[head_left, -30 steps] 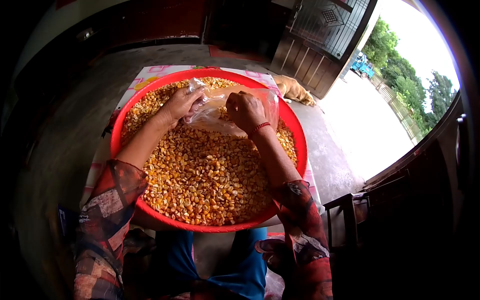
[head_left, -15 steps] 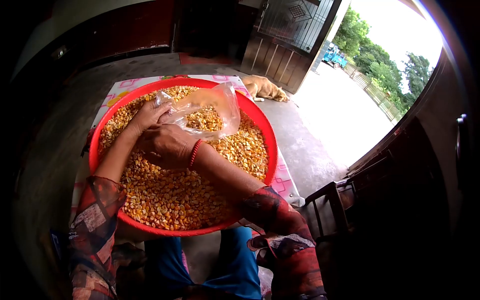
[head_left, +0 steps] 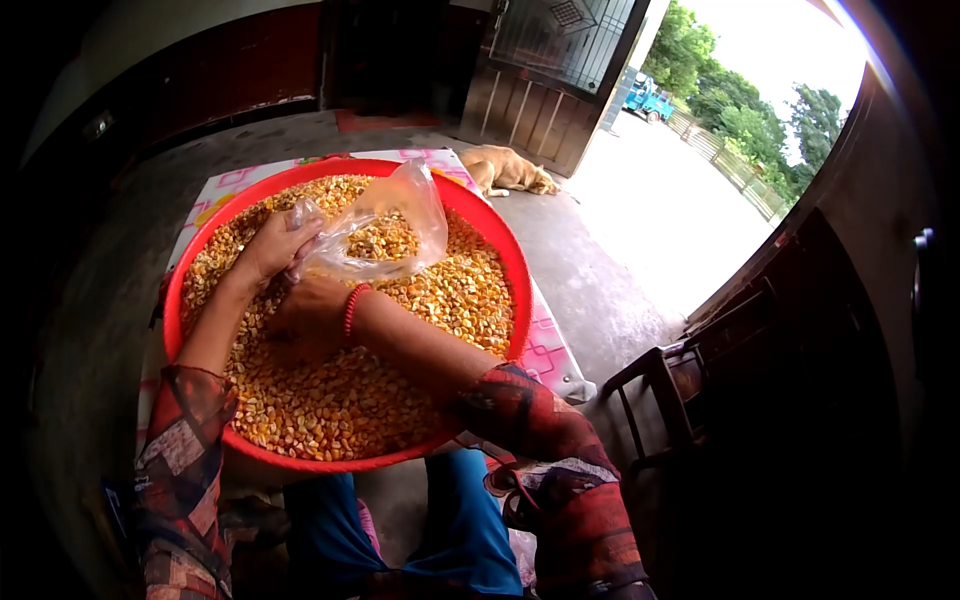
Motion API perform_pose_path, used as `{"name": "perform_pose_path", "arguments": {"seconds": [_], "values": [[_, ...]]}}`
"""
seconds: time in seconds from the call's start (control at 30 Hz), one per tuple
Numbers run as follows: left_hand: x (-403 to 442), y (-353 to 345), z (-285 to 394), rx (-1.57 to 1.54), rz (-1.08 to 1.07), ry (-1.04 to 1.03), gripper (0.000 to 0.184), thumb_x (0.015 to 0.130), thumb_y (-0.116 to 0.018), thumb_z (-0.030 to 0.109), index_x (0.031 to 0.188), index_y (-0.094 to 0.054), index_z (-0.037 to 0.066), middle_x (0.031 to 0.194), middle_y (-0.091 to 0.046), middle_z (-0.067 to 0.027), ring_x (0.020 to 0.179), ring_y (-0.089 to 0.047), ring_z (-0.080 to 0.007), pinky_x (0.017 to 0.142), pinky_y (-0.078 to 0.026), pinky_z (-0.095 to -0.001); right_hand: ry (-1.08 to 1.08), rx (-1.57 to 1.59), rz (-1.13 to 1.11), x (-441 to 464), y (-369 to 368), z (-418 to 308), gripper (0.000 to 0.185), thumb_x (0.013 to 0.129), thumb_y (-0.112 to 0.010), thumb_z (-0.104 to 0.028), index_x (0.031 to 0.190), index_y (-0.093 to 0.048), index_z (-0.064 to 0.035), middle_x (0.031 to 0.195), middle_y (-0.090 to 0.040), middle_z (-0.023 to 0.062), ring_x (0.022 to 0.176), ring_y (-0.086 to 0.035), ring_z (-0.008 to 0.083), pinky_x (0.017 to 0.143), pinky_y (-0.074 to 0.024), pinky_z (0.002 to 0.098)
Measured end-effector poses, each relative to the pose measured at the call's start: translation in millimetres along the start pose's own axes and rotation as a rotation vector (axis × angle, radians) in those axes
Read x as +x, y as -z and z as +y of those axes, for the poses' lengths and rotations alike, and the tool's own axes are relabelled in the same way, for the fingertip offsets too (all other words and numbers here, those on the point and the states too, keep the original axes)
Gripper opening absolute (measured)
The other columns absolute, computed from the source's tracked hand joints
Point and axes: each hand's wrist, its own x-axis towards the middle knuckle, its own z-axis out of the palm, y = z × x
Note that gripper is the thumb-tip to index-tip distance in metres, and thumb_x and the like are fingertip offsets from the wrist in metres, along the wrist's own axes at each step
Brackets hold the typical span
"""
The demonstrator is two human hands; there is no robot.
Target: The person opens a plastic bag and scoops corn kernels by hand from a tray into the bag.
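Observation:
A wide red tub [head_left: 518, 290] full of yellow corn kernels [head_left: 340, 405] stands in front of me. My left hand [head_left: 280, 245], at the tub's left side, is closed on the gathered end of a clear plastic bag [head_left: 428, 215]. The bag lies over the kernels, spread to the right. Just below it, my right hand [head_left: 308, 308], with a red beaded bracelet [head_left: 352, 305] on the wrist, is low at the kernels. Its fingers are shaded and mostly hidden, so I cannot make out what they hold.
Under the tub is a table with a pink and white patterned cover [head_left: 550, 345]. A tan dog [head_left: 505, 170] lies on the floor beyond it, near an open door [head_left: 545, 80]. A dark wooden chair [head_left: 660, 400] stands at the right.
My right hand has moved down from beside my left hand toward the kernels. The left hand keeps its hold on the bag. The whole view has shifted slightly.

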Motion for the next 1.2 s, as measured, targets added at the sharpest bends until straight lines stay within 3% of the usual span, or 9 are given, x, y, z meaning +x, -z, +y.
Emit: {"name": "perform_pose_path", "arguments": {"seconds": [0.3, 0.37, 0.47, 0.7, 0.8, 0.9, 1.0, 1.07, 1.2], "values": [[1.1, -0.8, -2.1, 0.008, -0.015, 0.016, 0.025, 0.088, -0.052, 0.022, 0.069, -0.046, 0.007, 0.049, -0.04, 0.0044, 0.034, -0.038, -0.0051, 0.031, -0.034, -0.0199, 0.021, -0.023, -0.108, 1.0, 4.3, -11.1, 0.032, 0.073, -0.055, -0.042, 0.079, -0.063, -0.0116, 0.07, -0.062, 0.0123, 0.068, -0.06, 0.0308, 0.062, -0.0456, 0.0411], [2.9, 0.3, -4.3, 0.051, -0.02, 0.001, 0.024, 0.089, -0.052, 0.021, 0.07, -0.047, 0.007, 0.049, -0.041, 0.0041, 0.034, -0.039, -0.0053, 0.031, -0.034, -0.0199, -0.085, -0.071, -0.21, 2.8, 6.3, -14.4, 0.033, 0.071, -0.052, -0.042, 0.082, -0.066, -0.0135, 0.081, -0.064, 0.012, 0.079, -0.061, 0.0287, 0.071, -0.0471, 0.0411], [5.4, 2.4, -9.5, 0.039, -0.032, 0.006, 0.024, 0.089, -0.052, 0.021, 0.07, -0.048, 0.006, 0.049, -0.042, 0.0038, 0.034, -0.039, -0.0053, 0.031, -0.034, -0.0199, -0.07, -0.1, -0.267, 2.6, 11.2, -19.1, 0.031, 0.073, -0.05, -0.038, 0.082, -0.065, -0.0126, 0.082, -0.064, 0.0132, 0.08, -0.061, 0.0293, 0.071, -0.0469, 0.0419], [6.2, 1.5, -7.8, 0.112, -0.06, 0.0, 0.024, 0.088, -0.054, 0.021, 0.069, -0.048, 0.006, 0.05, -0.041, 0.0051, 0.037, -0.037, -0.0034, 0.033, -0.031, -0.0192, -0.06, -0.047, -0.212, 1.0, 2.0, -12.2, 0.028, 0.075, -0.047, -0.035, 0.081, -0.064, -0.0131, 0.082, -0.063, 0.0123, 0.079, -0.06, 0.0306, 0.072, -0.0468, 0.0432], [3.8, 0.3, -2.9, 0.101, -0.056, 0.012, 0.023, 0.087, -0.054, 0.022, 0.071, -0.05, 0.006, 0.052, -0.043, 0.0053, 0.039, -0.037, -0.003, 0.035, -0.031, -0.019, 0.039, 0.025, -0.135, 1.0, -1.1, -12.8, 0.026, 0.078, -0.049, -0.031, 0.074, -0.059, -0.0078, 0.072, -0.06, 0.0139, 0.07, -0.058, 0.0336, 0.064, -0.0452, 0.0444], [3.9, -0.4, -4.0, 0.158, -0.014, -0.039, 0.023, 0.087, -0.054, 0.022, 0.074, -0.053, 0.003, 0.055, -0.048, 0.0041, 0.045, -0.042, -0.0036, 0.041, -0.037, -0.0209, 0.054, 0.017, -0.124, 2.2, -7.3, -7.9, 0.025, 0.079, -0.048, -0.03, 0.076, -0.06, -0.0082, 0.072, -0.061, 0.0136, 0.069, -0.058, 0.0338, 0.064, -0.0456, 0.0435], [10.8, 7.1, -14.9, 0.191, -0.061, -0.027, 0.02, 0.086, -0.056, 0.021, 0.081, -0.056, 0.002, 0.062, -0.053, 0.0032, 0.054, -0.046, -0.0041, 0.049, -0.04, -0.0219, -0.031, 0.068, -0.253, 7.8, -4.1, -6.0, 0.026, 0.077, -0.047, -0.031, 0.079, -0.064, -0.011, 0.077, -0.062, 0.0136, 0.075, -0.059, 0.0327, 0.07, -0.0468, 0.043], [10.6, 3.2, -16.5, 0.174, -0.03, -0.125, 0.02, 0.085, -0.057, 0.021, 0.085, -0.058, 0.001, 0.069, -0.056, 0.0013, 0.059, -0.048, -0.0052, 0.054, -0.042, -0.0226, -0.057, 0.083, -0.234, 6.0, -2.2, -7.1, 0.026, 0.077, -0.048, -0.03, 0.077, -0.064, -0.0105, 0.076, -0.062, 0.0139, 0.073, -0.059, 0.0325, 0.069, -0.0466, 0.0433], [11.8, 2.7, -17.2, 0.205, -0.027, -0.098, 0.022, 0.084, -0.058, 0.021, 0.089, -0.058, 0.0, 0.072, -0.059, -0.0004, 0.063, -0.05, -0.0065, 0.058, -0.044, -0.0245, 0.021, 0.072, -0.145, 1.6, -3.4, -6.6, 0.024, 0.079, -0.048, -0.027, 0.076, -0.062, -0.0081, 0.071, -0.06, 0.015, 0.067, -0.058, 0.0337, 0.064, -0.0456, 0.0433]]}}
